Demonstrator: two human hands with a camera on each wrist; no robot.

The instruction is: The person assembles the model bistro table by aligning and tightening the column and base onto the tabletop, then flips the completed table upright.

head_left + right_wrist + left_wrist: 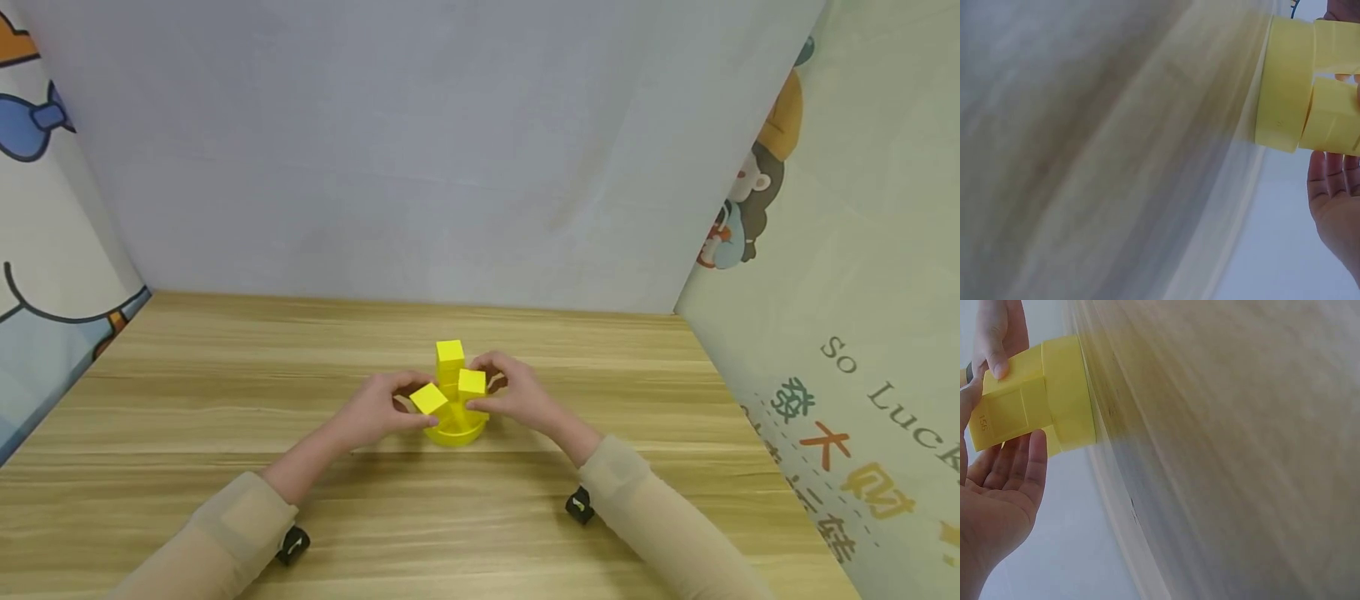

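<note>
In the head view a shallow round yellow dish (pixel 456 437) stands on the table, with yellow square-ended blocks upright in it. My left hand (pixel 375 408) holds the left block (pixel 429 399) between thumb and fingers; this block leans outward. The right block (pixel 472 382) is pinched by my right hand (pixel 521 396), thumb on the near side and fingers behind. A taller yellow block (pixel 450 354) rises at the back of the dish, touched by neither hand. Small digits mark the side of the left block (pixel 1007 415) in the left wrist view.
The wood-grain table (pixel 375 517) runs to a pale cloth backdrop (pixel 420 167). Printed cloths hang at the left (pixel 60 225) and right (pixel 840 275). Small black devices sit at the left cuff (pixel 293 546) and right cuff (pixel 579 505).
</note>
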